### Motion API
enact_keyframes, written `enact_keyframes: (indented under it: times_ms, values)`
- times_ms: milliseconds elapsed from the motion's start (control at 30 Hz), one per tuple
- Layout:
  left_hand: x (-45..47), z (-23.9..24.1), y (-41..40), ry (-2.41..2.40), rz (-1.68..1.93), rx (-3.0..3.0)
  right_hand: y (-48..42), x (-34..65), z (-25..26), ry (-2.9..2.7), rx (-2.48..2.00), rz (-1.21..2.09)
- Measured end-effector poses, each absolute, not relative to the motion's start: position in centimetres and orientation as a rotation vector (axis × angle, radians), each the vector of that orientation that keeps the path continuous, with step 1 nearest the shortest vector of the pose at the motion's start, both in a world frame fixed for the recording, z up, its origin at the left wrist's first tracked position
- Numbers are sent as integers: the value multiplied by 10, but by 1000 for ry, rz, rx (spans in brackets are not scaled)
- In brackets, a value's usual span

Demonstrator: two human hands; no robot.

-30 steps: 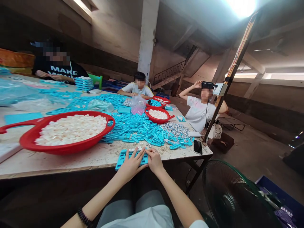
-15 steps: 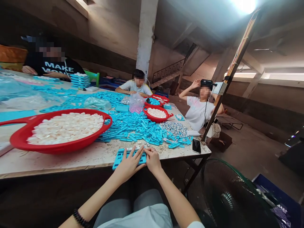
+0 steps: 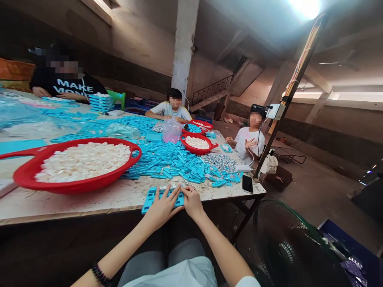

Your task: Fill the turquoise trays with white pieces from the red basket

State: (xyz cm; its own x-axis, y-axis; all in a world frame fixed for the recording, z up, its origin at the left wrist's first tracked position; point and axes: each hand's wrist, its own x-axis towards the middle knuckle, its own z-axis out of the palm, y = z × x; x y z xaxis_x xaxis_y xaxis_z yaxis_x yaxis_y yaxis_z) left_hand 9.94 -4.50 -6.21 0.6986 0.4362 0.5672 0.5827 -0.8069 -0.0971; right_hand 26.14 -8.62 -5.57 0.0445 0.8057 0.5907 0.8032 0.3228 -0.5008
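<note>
A blue plastic tray with square slots lies at the table's front edge, with small white pieces along its far side. My left hand lies across it, fingers stretched and spread over the slots. At the tray's right end my right hand has its fingers bent and pressed together near the far corner. Whatever they pinch is hidden. Just beyond the hands is a heap of narrow blue plastic pieces. To the left stands a red colander full of white pieces.
A phone lies by the table's right corner, near a slanted post. A smaller red colander and a heap of small grey-white parts are farther back. Co-workers sit around the table. A large fan stands at right.
My hands and the tray stay in the same place. The co-worker at the right has lowered their raised arms in front of the chest.
</note>
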Motion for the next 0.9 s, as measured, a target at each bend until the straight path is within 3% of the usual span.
enact_keyframes:
  times_ms: [567,900]
  values:
    - [102,-60,-41,-808,-658,-2763,-88,263,-56,-1665,-1404,58]
    - [105,-74,-33,-827,-716,-2686,-89,262,-42,-1530,-1355,249]
